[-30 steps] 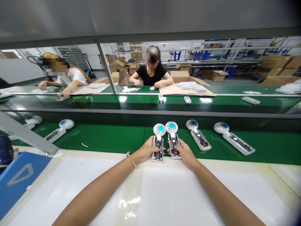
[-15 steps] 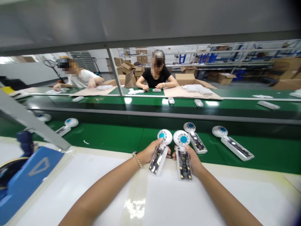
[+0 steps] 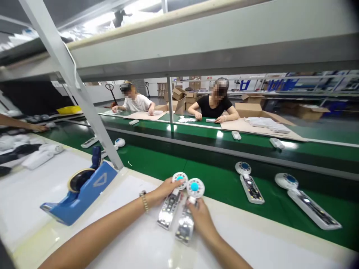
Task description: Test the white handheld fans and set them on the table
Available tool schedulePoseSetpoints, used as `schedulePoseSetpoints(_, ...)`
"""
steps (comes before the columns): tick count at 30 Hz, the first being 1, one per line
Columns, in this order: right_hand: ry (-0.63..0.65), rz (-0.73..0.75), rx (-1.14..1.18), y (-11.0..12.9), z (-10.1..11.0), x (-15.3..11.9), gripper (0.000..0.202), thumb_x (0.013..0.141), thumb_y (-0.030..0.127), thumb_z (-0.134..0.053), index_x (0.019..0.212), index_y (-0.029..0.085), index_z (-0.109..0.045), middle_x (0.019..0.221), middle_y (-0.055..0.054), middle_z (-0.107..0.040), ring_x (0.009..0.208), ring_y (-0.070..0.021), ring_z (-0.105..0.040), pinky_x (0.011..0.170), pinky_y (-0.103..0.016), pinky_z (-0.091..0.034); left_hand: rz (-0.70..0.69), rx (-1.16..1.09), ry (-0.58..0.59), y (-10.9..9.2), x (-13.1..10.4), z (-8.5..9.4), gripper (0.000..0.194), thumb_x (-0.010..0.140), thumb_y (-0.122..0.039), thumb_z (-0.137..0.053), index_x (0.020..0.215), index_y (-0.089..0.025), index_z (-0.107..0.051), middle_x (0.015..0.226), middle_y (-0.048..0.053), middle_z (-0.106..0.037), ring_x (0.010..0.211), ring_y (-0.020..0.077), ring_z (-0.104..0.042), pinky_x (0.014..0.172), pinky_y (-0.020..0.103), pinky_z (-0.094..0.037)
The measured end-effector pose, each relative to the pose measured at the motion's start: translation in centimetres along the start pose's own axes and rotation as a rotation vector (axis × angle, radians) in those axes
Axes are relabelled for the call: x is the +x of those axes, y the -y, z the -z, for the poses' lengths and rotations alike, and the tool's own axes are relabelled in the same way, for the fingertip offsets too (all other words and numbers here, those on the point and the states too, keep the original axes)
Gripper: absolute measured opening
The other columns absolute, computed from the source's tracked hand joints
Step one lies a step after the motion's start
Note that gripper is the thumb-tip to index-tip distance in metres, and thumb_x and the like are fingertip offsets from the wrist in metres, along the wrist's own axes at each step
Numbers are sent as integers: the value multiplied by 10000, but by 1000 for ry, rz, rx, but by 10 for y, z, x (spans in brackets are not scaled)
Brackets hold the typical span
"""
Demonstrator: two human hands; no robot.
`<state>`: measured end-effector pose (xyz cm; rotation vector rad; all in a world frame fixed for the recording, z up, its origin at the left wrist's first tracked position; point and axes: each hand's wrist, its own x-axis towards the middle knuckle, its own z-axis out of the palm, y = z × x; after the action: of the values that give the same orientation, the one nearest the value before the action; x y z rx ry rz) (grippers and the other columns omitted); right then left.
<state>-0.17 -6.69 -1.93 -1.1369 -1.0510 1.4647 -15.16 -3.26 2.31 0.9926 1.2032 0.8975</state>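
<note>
My left hand (image 3: 162, 191) is closed around a white handheld device (image 3: 169, 210) with a round head, a blue disc at its centre and a bare circuit board in its long body. A matching device (image 3: 185, 226) is gripped in my right hand (image 3: 203, 216). Both are held side by side over the front edge of the white worktop (image 3: 134, 244), their heads nearly touching and pointing away from me. To the right, two more such devices, a nearer one (image 3: 314, 209) and a farther one (image 3: 251, 188), lie on the green conveyor belt (image 3: 218, 194).
A blue tape dispenser (image 3: 84, 200) stands on the worktop at left, by a slanted metal post (image 3: 84, 97). Another person's arm (image 3: 19, 122) reaches in at far left. Across the belt two people sit near cardboard sheets (image 3: 235, 125). A shelf beam (image 3: 196, 48) hangs overhead.
My view has swung left, bringing the whole tape dispenser and another person's arm into sight. Both devices stay in my hands, now closer together and seen farther left of the two on the belt.
</note>
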Motion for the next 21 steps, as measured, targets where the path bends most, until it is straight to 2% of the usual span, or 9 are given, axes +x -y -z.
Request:
schedulePoseSetpoints(1, 64, 10, 0, -4, -24, -2, 352, 626, 295, -662, 935, 160, -560, 947, -89, -683, 915, -264, -634, 819, -349, -485, -48, 68, -102, 0, -9, 19, 446, 671, -487, -679, 921, -140, -552, 763, 50, -655, 657, 173, -621, 626, 291, -508)
schedulePoseSetpoints(3, 202, -12, -3, -10, -71, -6, 370, 628, 191, -611, 989, 157, -533, 947, -83, -672, 919, -261, -628, 854, -374, -469, -154, 272, -400, 0, -27, 58, 518, 638, -452, -703, 995, -134, -504, 944, 87, -633, 873, 220, -613, 778, 325, -495)
schedulePoseSetpoints(6, 362, 19, 37, -13, -125, -8, 603, 636, 143, -602, 1214, 164, -430, 1152, -104, -600, 1064, -258, -565, 939, -394, -416, -214, 559, -682, -1, -56, 115, 718, 666, -490, -630, 1191, -100, -333, 1137, 173, -530, 994, 287, -574, 864, 428, -464)
schedulePoseSetpoints(8, 479, -20, 36, -14, -139, -6, 772, 661, 175, -618, 1355, 172, -281, 1325, -132, -470, 1197, -270, -466, 985, -414, -375, -297, 802, -853, -5, -76, 142, 759, 691, -507, -572, 1254, -98, -269, 1267, 210, -422, 1147, 337, -475, 948, 492, -397)
schedulePoseSetpoints(10, 551, -30, -56, -15, -133, -2, 833, 698, 234, -617, 1408, 158, -188, 1423, -158, -336, 1276, -287, -369, 1019, -445, -333, -374, 1018, -952, -7, -94, 153, 696, 739, -503, -506, 1265, -108, -280, 1299, 203, -389, 1231, 351, -389, 1007, 516, -331)
schedulePoseSetpoints(12, 557, 100, -218, -17, -110, 5, 773, 742, 260, -585, 1408, 141, -212, 1445, -165, -293, 1298, -291, -330, 1041, -470, -299, -441, 1164, -941, -3, -104, 146, 622, 794, -478, -451, 1274, -115, -292, 1293, 193, -400, 1243, 341, -379, 1023, 508, -322)
schedulePoseSetpoints(15, 449, 458, -461, -16, -57, 18, 563, 797, 190, -479, 1338, 105, -350, 1367, -181, -410, 1267, -267, -375, 1047, -461, -307, -573, 1328, -782, 21, -101, 107, 569, 853, -419, -420, 1310, -116, -266, 1361, 212, -350, 1271, 330, -355, 1034, 506, -321)
schedulePoseSetpoints(18, 227, 724, -621, -3, 4, 35, 438, 823, 145, -398, 1259, 132, -427, 1241, -167, -518, 1186, -240, -461, 1009, -441, -368, -634, 1436, -474, 50, -81, 52, 532, 866, -379, -439, 1323, -145, -297, 1427, 197, -302, 1313, 333, -302, 1046, 524, -300)
schedulePoseSetpoints(21, -74, 952, -729, 20, 81, 54, 389, 817, 149, -411, 1202, 158, -460, 1154, -147, -556, 1115, -239, -505, 961, -427, -406, -579, 1373, -174, 58, -51, 0, 458, 893, -373, -389, 1307, -178, -371, 1437, 151, -328, 1335, 304, -278, 1085, 527, -225)
